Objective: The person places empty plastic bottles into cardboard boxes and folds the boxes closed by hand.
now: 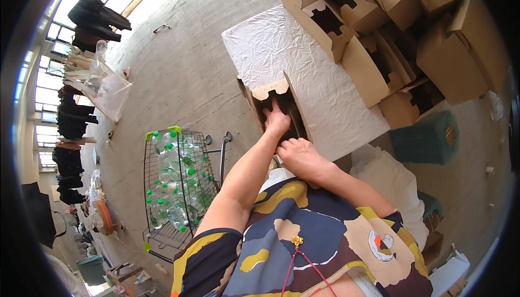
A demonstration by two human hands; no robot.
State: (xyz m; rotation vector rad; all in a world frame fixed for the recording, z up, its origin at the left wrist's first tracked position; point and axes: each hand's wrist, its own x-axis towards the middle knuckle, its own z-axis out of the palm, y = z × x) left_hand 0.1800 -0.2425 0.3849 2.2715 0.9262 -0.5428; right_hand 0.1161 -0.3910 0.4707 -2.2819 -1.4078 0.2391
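An open brown cardboard box (271, 88) with notched flaps stands at the left edge of a table covered in a white, wrinkled sheet (333, 102). My left hand (277, 119) reaches down into it, fingers stretched out and spread against the dark inside. At the box's near end, my right hand (301, 155) has its fingers curled over the edge, gripping the cardboard. Their tips are partly hidden, and the bottom of the box is too dark to make out.
Several similar open boxes (374, 10) are piled at the far right. A wire cart (181, 183) full of clear bottles with green caps stands on the left. Right of me are a green stool (425, 137) and a white sack (387, 175). Dark clothes (95, 18) hang by the windows.
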